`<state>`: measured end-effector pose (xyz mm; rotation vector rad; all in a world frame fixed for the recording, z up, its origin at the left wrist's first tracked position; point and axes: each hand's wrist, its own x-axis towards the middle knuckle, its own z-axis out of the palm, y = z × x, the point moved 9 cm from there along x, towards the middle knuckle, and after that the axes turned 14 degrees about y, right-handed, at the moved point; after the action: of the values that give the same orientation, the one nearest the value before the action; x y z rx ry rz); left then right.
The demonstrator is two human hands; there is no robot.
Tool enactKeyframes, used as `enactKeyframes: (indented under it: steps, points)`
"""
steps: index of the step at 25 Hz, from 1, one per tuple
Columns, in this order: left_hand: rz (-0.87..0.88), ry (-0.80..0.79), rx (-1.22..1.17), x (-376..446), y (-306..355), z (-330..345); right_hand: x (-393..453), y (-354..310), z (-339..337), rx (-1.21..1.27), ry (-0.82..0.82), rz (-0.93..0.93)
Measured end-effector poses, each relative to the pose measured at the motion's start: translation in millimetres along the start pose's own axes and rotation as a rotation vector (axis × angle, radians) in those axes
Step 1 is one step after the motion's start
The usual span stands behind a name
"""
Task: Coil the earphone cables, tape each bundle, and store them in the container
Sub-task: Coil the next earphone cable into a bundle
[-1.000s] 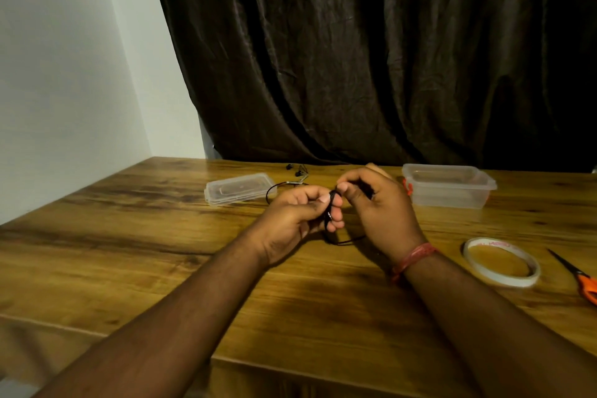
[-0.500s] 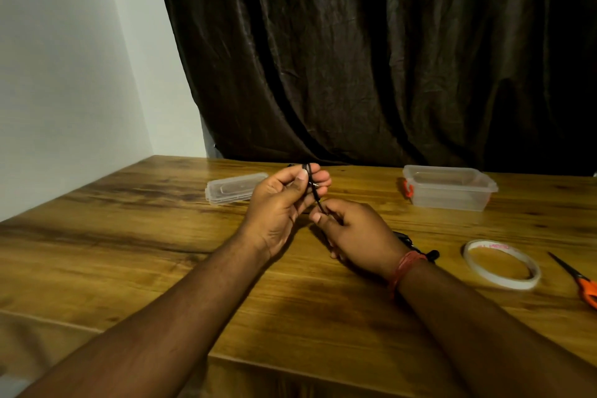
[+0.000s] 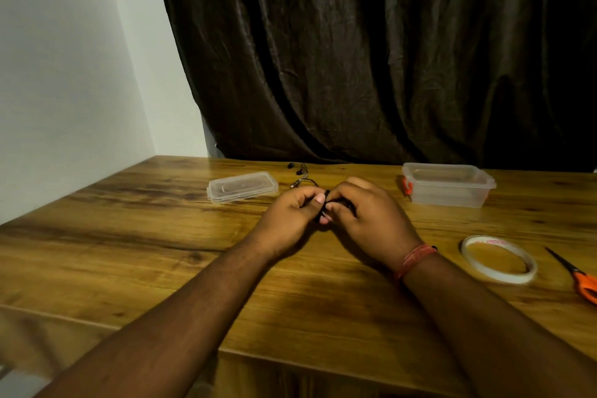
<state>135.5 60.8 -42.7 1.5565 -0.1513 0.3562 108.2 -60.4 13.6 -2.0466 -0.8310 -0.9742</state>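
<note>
Some red letters are seen on the inner ring of the tape roll [image 3: 499,259], but they are too blurry to be read.

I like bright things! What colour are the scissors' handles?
Orange. The scissors lie at the table's right edge, clearest in the head view.

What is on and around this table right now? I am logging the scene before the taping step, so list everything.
earphone cable: one, black, partly coiled between the hands, loose end trailing toward the curtain
container: one, clear with an orange clip, far right, open
lid: one, clear, far left of the hands
tape roll: one, white, right of the right wrist
scissors: one, orange handles, right edge
table: one, brown wood
curtain: one, dark brown, behind
left hand: grips the cable
right hand: grips the cable
</note>
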Motion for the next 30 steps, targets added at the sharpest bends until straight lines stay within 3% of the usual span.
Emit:
enactKeyframes:
  steps: [5, 12, 17, 21, 25, 30]
  points:
    - [-0.086, -0.091, -0.117, -7, 4, 12, 1, -3, -13, 0.007, 0.083, -0.029]
    - [-0.088, -0.172, -0.277, -18, 21, 10, 3, 11, -15, 0.175, 0.182, 0.177]
    - [-0.064, -0.123, -0.538, -18, 37, 2, -16, 11, 30, 0.486, -0.126, 0.442]
    - [-0.034, 0.034, -0.626, -6, 41, -10, -20, -2, 34, 0.336, -0.259, 0.316]
    - [0.004, 0.162, -0.493, -2, 38, -18, -16, -3, 32, 0.203, -0.254, 0.192]
    - [0.119, 0.241, -0.141, -1, 30, -22, -11, -7, 21, 0.114, -0.149, 0.073]
